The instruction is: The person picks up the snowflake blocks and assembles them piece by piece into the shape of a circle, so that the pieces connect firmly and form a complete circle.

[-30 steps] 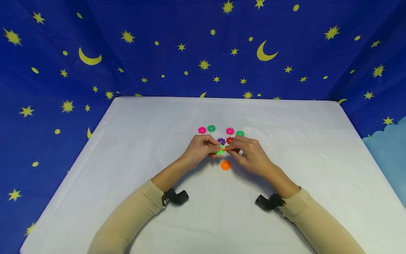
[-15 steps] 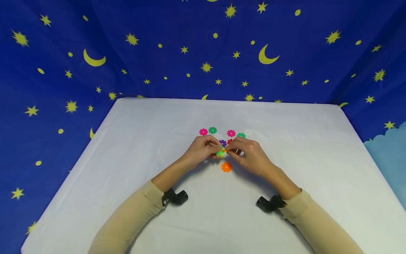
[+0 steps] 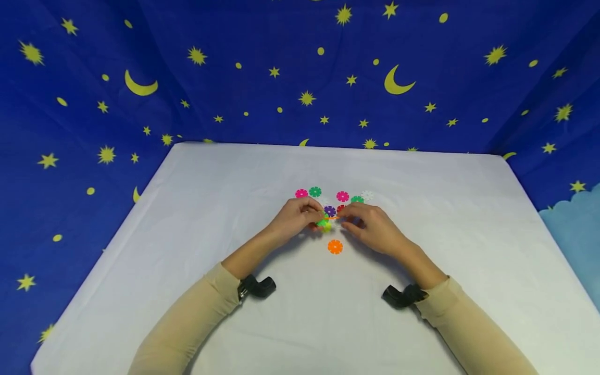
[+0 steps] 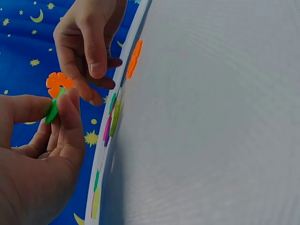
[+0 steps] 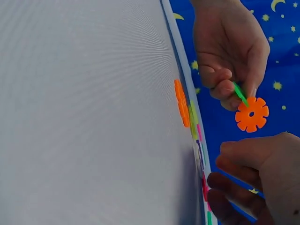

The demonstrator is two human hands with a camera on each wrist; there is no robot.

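My left hand (image 3: 296, 219) pinches a bright green notched disc (image 4: 52, 111) between thumb and fingers, above the white table. An orange notched disc (image 5: 244, 119) is joined to its edge, roughly crosswise, as both wrist views show. My right hand (image 3: 372, 229) is just to the right, its fingers loosely bent and holding nothing; in the right wrist view its thumb is apart from the orange disc. Below the hands a second orange disc (image 3: 335, 247) lies flat on the table. A yellow disc (image 3: 327, 227) shows under the left fingertips, partly hidden.
Beyond the hands lie loose discs: pink (image 3: 301, 193), dark green (image 3: 315, 191), purple (image 3: 330, 211), red (image 3: 341, 209) and white (image 3: 367, 195), among several others. The white table (image 3: 225, 333) ends at a blue curtain (image 3: 262, 31) with stars and moons.
My right hand has let go of the orange disc and drawn slightly right, its fingers parting. The orange disc stays joined to the green one in my left hand.
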